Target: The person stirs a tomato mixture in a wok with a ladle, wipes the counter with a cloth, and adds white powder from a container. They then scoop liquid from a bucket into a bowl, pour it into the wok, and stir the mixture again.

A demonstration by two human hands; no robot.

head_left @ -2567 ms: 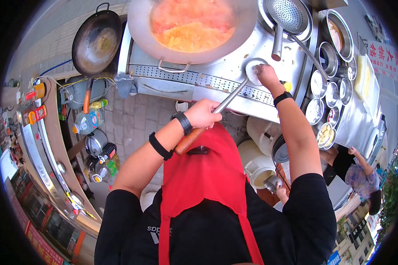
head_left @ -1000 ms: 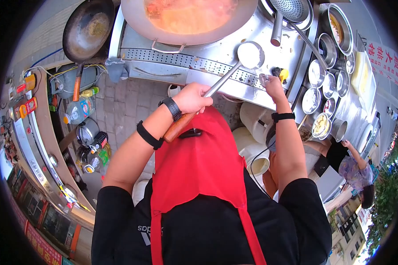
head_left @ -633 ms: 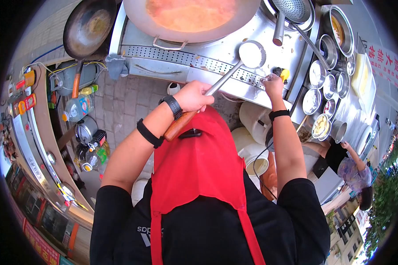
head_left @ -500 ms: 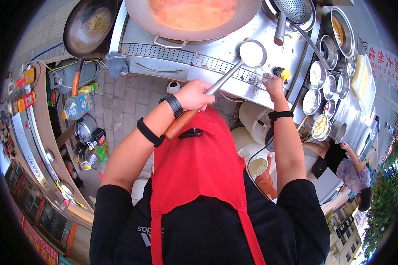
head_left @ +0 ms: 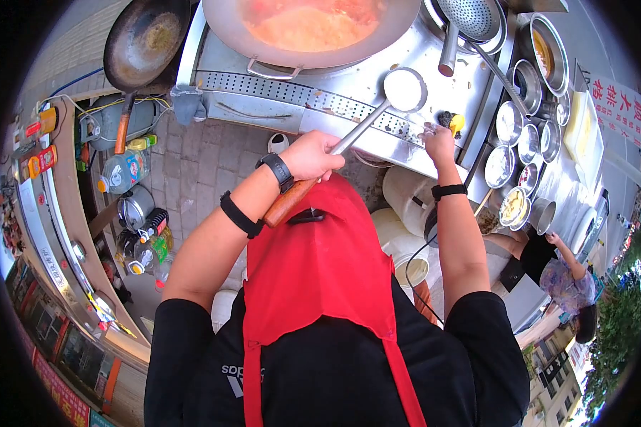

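Note:
My left hand (head_left: 312, 156) is wrapped round the wooden handle end of a metal ladle (head_left: 360, 130). The ladle's bowl, bright white inside, is over the front of the steel stove counter. My right hand (head_left: 439, 144) is at the counter's front edge with its fingers drawn together. Something pale and translucent shows at the fingertips, too small to make out. Beside them on the counter are a dark clump (head_left: 445, 118) and a yellow object (head_left: 457, 126). Behind the ladle, a large wok (head_left: 224, 32) holds steaming orange-red liquid.
A strainer (head_left: 470, 18) rests at the back right. Several metal bowls (head_left: 501, 166) with ingredients stand on the right. A blackened wok (head_left: 117, 53) and bottles (head_left: 124, 171) are on the left. White buckets (head_left: 406, 192) stand below the counter; another person (head_left: 566, 281) is at far right.
My right hand has shifted slightly down, towards me. The ladle in my left hand has barely moved. The liquid in the large wok looks redder at its far side.

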